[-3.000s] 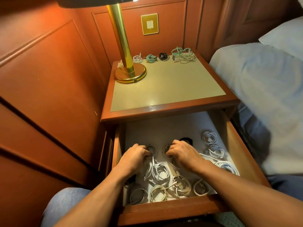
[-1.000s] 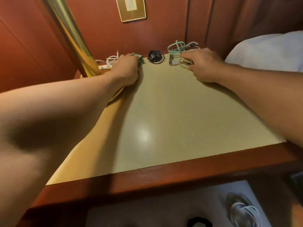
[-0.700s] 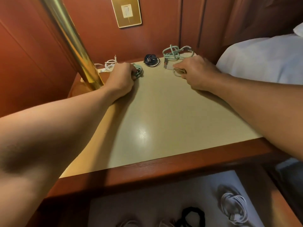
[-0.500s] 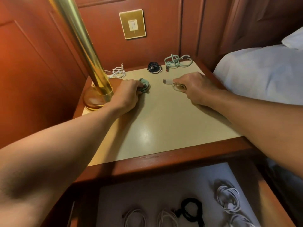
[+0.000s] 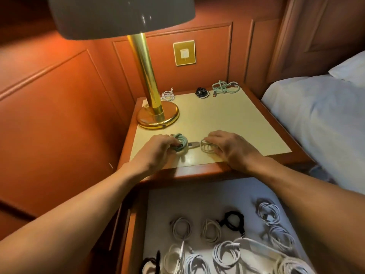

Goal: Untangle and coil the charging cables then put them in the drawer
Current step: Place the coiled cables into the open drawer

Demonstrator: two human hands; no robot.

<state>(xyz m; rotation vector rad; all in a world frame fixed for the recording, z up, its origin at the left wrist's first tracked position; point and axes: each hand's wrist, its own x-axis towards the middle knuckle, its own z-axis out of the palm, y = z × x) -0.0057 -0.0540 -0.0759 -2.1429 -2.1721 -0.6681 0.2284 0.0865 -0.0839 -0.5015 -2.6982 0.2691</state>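
Left hand (image 5: 158,149) has its fingers curled round a green coil (image 5: 180,144) near the front edge of the tabletop (image 5: 227,119). Right hand (image 5: 229,147) is clamped over a pale coil (image 5: 207,147) just beside it, with a plug (image 5: 193,144) lying between the two. Back by the wall there's a white cable (image 5: 168,95), a black coil (image 5: 201,92) and a green tangle (image 5: 225,88), plus the lamp (image 5: 152,107) on the left. The drawer (image 5: 197,198) below is open and holds lots of coiled cables (image 5: 226,254), mostly white.
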